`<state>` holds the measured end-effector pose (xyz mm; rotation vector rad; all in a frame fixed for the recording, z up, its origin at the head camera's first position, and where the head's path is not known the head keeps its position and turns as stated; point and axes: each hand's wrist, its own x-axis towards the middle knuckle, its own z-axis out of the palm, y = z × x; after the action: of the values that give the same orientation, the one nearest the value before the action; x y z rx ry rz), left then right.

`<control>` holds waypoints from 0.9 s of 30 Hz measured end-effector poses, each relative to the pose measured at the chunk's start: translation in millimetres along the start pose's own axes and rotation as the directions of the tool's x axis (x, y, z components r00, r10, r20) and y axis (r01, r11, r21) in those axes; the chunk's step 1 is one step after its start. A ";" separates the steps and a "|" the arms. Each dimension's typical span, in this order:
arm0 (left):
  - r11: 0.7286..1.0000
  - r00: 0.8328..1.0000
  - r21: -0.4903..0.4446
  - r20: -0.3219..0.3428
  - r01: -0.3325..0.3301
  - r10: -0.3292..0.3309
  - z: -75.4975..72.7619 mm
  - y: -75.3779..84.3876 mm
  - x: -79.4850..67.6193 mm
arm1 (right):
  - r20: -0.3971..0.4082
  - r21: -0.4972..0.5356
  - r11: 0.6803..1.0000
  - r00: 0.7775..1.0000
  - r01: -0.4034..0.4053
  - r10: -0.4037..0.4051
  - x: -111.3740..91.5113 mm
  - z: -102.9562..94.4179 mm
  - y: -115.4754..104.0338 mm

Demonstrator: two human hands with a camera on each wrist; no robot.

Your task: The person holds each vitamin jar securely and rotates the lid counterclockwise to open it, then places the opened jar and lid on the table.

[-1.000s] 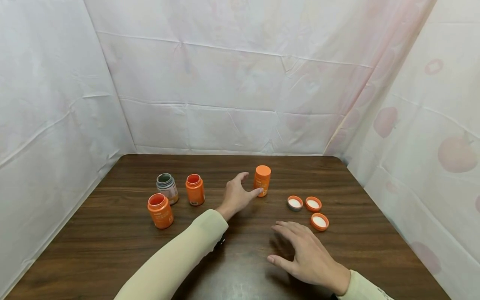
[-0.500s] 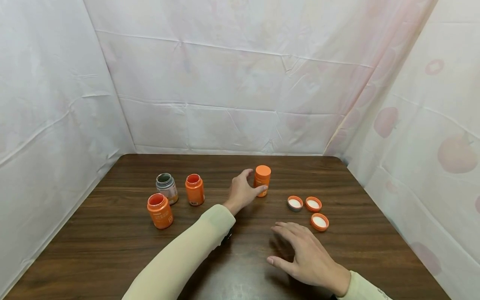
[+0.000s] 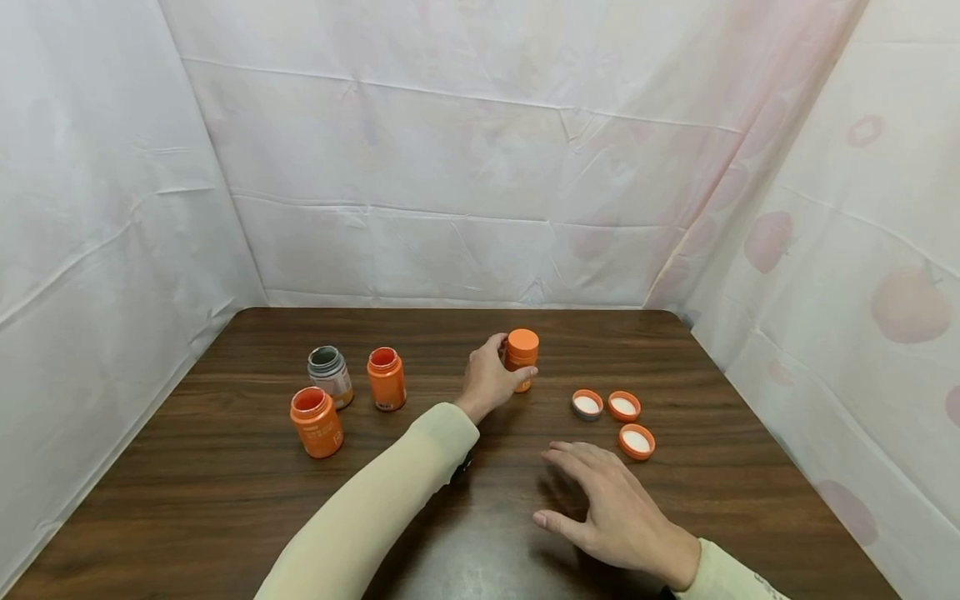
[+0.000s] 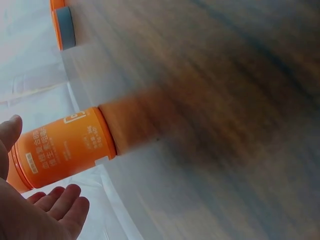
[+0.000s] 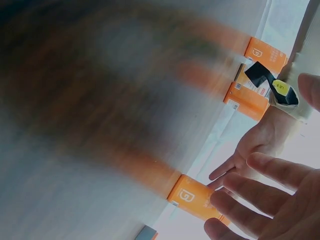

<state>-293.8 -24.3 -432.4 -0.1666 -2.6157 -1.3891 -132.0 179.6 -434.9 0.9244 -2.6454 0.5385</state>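
A capped orange bottle (image 3: 522, 352) stands upright on the brown table, right of centre. My left hand (image 3: 491, 379) reaches round it from the left, thumb across its front and index finger near the cap. In the left wrist view, the bottle (image 4: 65, 147) lies between my thumb (image 4: 10, 132) and the other fingers (image 4: 65, 207), which are extended with a gap below the bottle. Nearer the front edge, my right hand (image 3: 618, 517) hovers low over the table with fingers spread and holds nothing. Three upturned caps, two orange (image 3: 624, 406) and one grey-sided (image 3: 587, 405), lie beyond it.
Three uncapped bottles stand at the left: an orange one (image 3: 317, 422) in front, a grey-necked one (image 3: 330, 377) behind it and another orange one (image 3: 386, 379) to their right. White sheeting (image 3: 450, 167) encloses the table (image 3: 187, 500) at the back and both sides.
My left hand has moved right, up to the capped bottle, and its thumb now crosses the bottle's front. The right hand, caps and open bottles have stayed put.
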 end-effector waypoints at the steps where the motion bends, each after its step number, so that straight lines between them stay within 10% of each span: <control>1: 1.000 1.000 -0.005 -0.002 0.000 0.000 -0.6 0.2 1.2 | -0.001 0.000 1.000 1.000 0.001 -0.001 0.2 0.1 0.0; 27: 0.992 1.000 -0.125 -0.006 0.002 -0.002 -13.4 -2.2 4.6 | -0.002 -0.004 1.000 1.000 -0.009 0.009 0.1 0.2 0.2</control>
<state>-297.3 -36.6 -425.9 -0.1756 -2.5254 -1.5517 -132.2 179.6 -435.1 0.9102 -2.6488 0.5354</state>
